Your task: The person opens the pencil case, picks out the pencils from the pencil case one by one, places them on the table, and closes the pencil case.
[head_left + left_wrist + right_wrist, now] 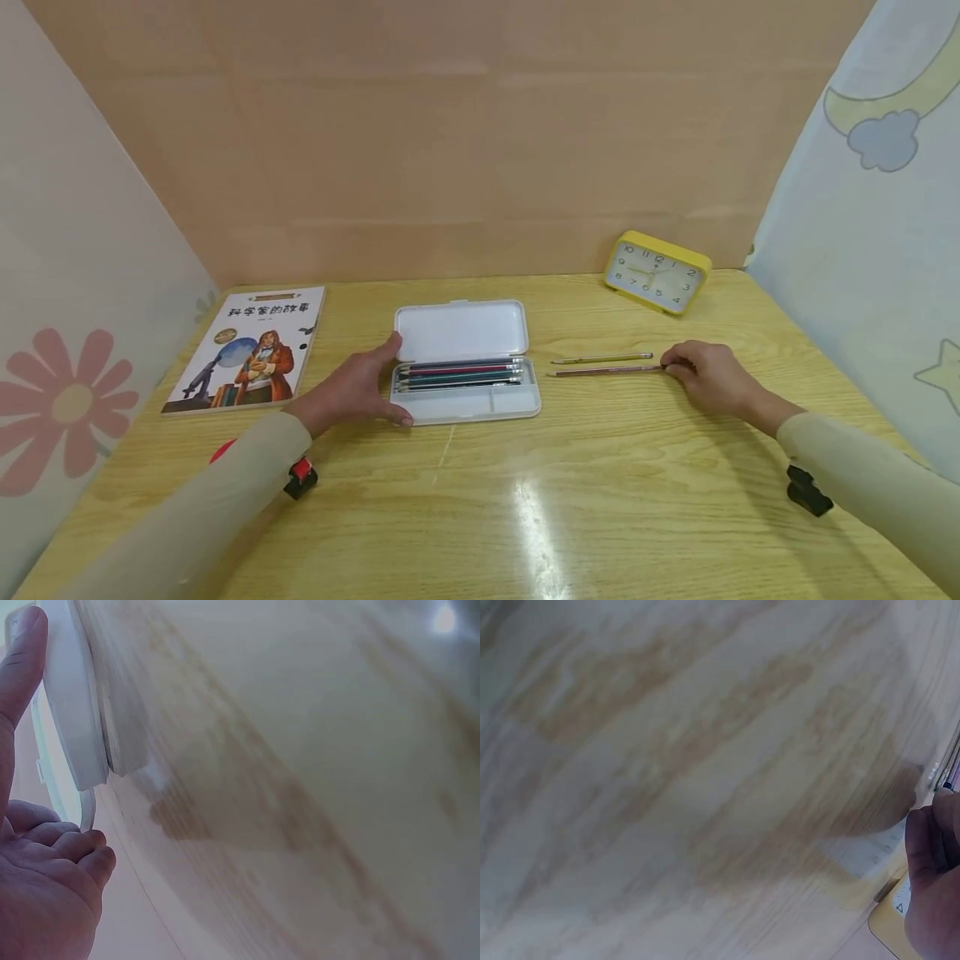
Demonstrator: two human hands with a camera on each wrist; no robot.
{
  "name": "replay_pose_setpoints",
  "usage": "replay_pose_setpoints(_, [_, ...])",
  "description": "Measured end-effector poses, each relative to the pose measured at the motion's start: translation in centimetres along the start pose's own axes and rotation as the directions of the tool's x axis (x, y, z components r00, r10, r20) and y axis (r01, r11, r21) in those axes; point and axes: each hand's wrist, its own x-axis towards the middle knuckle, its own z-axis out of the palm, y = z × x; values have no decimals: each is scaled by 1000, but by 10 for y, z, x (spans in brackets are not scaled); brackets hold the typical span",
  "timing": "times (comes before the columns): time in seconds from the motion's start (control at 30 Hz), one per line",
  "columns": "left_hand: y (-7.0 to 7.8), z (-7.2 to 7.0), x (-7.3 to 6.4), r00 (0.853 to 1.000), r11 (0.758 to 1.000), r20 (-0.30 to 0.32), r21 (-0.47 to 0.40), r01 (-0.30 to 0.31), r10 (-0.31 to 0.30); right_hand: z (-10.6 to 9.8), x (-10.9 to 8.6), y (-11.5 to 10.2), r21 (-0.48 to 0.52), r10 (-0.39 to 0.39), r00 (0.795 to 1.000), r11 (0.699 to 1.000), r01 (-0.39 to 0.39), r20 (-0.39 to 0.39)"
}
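Note:
A white pencil case (453, 408) lies with its lid (461, 329) raised at the middle of the table; several dark, red and green pencils (457, 377) fill its rear part. My left hand (356, 383) grips the case's left end, thumb at the front corner and fingers by the lid. In the left wrist view the thumb lies along the case wall (71, 697). To the right of the case, my right hand (708, 379) pinches the dark end of a brownish-red pencil (600, 371), whose tip points left. Just behind it a yellow pencil (606, 358) lies nearly parallel.
At the back right stands a yellow clock (656, 273), tilted. A picture book (247, 354) lies on the left of the table, close to the left forearm. Something red (222, 451) shows partly behind the left sleeve. Walls enclose the table (480, 508) at the back and sides.

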Motion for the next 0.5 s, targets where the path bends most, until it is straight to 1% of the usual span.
replay_pose_setpoints(0.13, [0,1,-1,1000,1000,1,0,10,-10,0,1,2,8,22,999,1000,-23,23])
replay_pose_setpoints(0.33, [0,2,-2,1000,1000,1,-9,14,-14,4,2,2,6,-7,1000,1000,6,5])
replay_pose_setpoints(0.5, [0,2,0,1000,1000,0,-14,7,-7,5,2,2,6,15,1000,1000,-16,20])
